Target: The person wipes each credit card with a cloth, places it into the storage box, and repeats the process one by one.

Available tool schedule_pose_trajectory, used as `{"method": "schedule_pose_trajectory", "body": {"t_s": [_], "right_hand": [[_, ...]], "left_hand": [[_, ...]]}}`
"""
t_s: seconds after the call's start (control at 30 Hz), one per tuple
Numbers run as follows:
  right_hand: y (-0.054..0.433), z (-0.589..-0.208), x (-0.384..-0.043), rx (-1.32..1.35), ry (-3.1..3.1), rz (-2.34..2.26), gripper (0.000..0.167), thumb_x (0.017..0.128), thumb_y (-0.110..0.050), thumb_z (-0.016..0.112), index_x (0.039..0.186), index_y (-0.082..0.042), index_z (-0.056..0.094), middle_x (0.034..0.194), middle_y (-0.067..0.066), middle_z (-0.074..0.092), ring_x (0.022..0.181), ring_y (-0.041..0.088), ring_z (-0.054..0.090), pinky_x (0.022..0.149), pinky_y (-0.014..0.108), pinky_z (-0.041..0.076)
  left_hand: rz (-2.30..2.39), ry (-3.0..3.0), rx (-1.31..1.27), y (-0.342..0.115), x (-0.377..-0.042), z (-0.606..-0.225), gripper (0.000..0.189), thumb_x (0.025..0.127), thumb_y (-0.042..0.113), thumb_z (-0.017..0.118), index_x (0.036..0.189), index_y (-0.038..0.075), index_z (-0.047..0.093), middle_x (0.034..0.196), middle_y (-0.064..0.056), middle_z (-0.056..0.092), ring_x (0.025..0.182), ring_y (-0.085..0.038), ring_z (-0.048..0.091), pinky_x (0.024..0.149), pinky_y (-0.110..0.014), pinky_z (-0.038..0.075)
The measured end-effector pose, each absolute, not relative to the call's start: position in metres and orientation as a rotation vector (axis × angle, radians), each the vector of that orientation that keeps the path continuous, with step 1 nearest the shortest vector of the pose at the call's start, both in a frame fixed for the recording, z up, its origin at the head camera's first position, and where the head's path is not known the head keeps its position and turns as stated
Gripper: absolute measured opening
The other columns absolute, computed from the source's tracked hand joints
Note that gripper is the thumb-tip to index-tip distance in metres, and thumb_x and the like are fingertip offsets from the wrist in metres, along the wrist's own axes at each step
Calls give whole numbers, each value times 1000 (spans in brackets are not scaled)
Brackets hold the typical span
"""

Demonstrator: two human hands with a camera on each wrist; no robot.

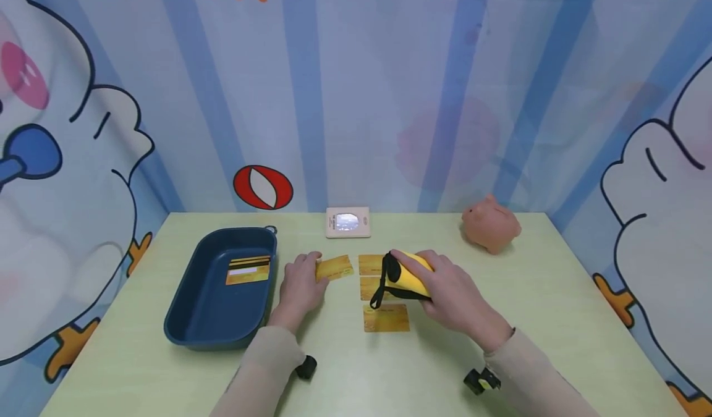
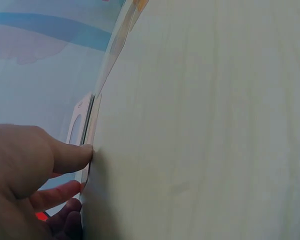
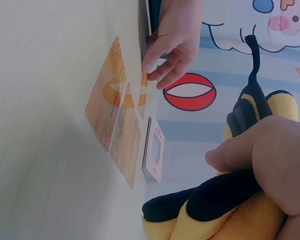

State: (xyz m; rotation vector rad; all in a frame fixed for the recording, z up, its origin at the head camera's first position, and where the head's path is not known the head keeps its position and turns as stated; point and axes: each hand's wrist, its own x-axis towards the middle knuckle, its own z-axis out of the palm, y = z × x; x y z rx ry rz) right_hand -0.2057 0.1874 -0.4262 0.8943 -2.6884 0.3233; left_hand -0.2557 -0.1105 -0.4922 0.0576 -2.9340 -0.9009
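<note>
My left hand [image 1: 300, 287] pinches a gold card [image 1: 335, 268] between thumb and fingers, low over the table beside the blue tray. My right hand [image 1: 457, 293] grips a soft yellow-and-black pouch [image 1: 413, 275] with a black strap loop; in the right wrist view the pouch [image 3: 240, 215] has a fuzzy surface. Under and beside the pouch, gold cards lie in a column: an upper card [image 1: 369, 264] and a middle card [image 1: 369, 288], both partly covered by it, and a lower card [image 1: 386, 319] in plain sight.
The blue tray [image 1: 189, 318] stands at the left with several overlapping gold cards [image 1: 247, 275] inside. A pale pink card holder [image 1: 361, 224] lies at the table's back edge. A pink piggy bank [image 1: 492, 225] stands back right. A printed curtain [image 1: 361, 96] hangs behind.
</note>
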Motion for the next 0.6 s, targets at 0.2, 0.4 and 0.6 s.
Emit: {"method": "schedule_pose_trajectory", "body": {"t_s": [0.2, 0.4, 0.6], "right_hand": [[185, -426, -207, 899, -2675, 335, 99, 78, 3, 82, 162, -31, 41, 132, 14, 61, 103, 31, 64, 79, 47, 59], [182, -425, -207, 902, -2668, 342, 98, 78, 3, 82, 161, -31, 42, 132, 14, 61, 104, 30, 63, 80, 47, 59], [180, -425, -208, 906, -2665, 355, 98, 79, 2, 82, 161, -31, 42, 132, 14, 61, 105, 30, 63, 81, 47, 60]], "left_hand": [[-873, -2983, 75, -109, -254, -490, 56, 94, 16, 78, 145, 10, 57, 140, -22, 56, 114, -37, 55, 93, -52, 52], [-818, -3042, 108, -109, -254, -488, 59, 93, 19, 79, 145, 4, 55, 134, -25, 55, 113, -37, 55, 92, -51, 52], [-806, -3029, 158, -106, -253, -488, 56, 91, 20, 81, 140, 2, 59, 134, -26, 52, 112, -36, 54, 92, -50, 53]]}}
